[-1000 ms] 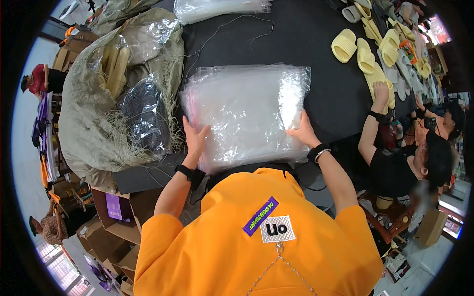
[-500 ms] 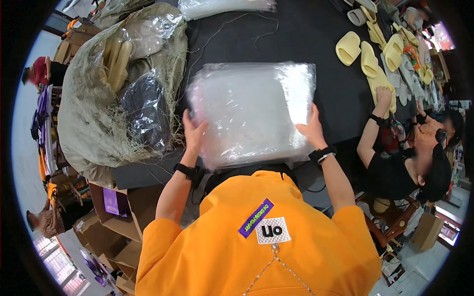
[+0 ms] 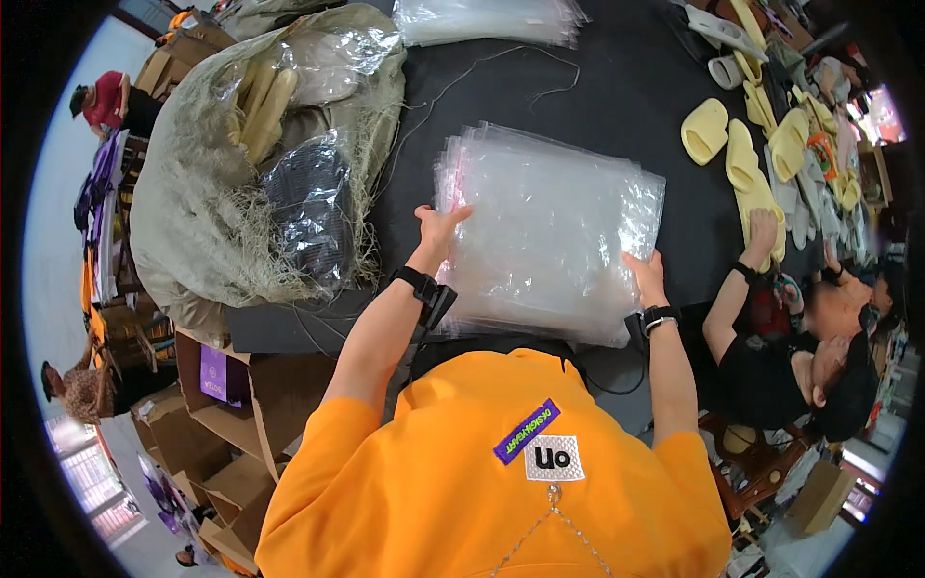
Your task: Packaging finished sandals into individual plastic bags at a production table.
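A thick stack of clear plastic bags (image 3: 554,231) lies on the black table (image 3: 636,106) in front of me. My left hand (image 3: 438,228) grips the stack's left edge, thumb on top. The stack's right edge near its lower corner is held by my right hand (image 3: 646,273). Both wrists wear black bands.
A large mesh sack (image 3: 222,183) of bagged goods sits at the table's left. Another pile of clear bags (image 3: 487,19) lies at the far edge. Yellow slippers (image 3: 742,154) lie at right, where a seated person (image 3: 800,328) reaches onto the table. Cardboard boxes (image 3: 231,385) stand lower left.
The stack of bags has slid to the right and away from me, my two hands moving with it along its edges.
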Action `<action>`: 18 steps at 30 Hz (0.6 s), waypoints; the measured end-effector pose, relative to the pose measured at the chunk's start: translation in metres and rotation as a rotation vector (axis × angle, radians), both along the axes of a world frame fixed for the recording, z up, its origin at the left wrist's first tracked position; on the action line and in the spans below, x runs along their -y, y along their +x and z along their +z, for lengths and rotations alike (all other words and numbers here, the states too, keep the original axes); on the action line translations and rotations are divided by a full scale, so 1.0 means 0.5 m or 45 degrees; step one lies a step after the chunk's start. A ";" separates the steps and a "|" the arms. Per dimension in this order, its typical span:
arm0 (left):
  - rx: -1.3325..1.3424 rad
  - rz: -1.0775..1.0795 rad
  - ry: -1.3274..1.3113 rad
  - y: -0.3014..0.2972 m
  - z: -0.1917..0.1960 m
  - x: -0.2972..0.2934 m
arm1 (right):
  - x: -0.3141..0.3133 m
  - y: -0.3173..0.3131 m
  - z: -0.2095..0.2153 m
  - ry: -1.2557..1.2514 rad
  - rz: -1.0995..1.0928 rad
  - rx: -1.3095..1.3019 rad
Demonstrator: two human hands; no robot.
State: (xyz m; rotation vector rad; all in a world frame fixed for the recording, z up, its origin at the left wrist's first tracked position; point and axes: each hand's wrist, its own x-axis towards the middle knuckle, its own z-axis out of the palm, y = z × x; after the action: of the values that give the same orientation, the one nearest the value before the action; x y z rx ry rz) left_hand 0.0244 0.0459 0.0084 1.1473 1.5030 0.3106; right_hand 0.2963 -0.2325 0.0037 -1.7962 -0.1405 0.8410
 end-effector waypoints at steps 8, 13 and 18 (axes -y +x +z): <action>-0.633 -0.542 0.481 0.023 0.034 0.034 | 0.012 0.033 -0.046 0.045 0.162 -0.008; -0.239 -0.108 0.401 0.033 0.012 0.037 | 0.019 0.049 -0.064 -0.017 0.153 0.043; 0.069 0.103 -0.279 0.033 0.016 -0.031 | 0.019 0.041 -0.082 -0.165 0.152 0.327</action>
State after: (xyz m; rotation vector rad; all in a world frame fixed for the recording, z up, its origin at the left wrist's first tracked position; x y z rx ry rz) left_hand 0.0408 0.0614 0.0163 0.9000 1.4978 0.2234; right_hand 0.3170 -0.2421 -0.0375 -2.0302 -0.3697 0.7124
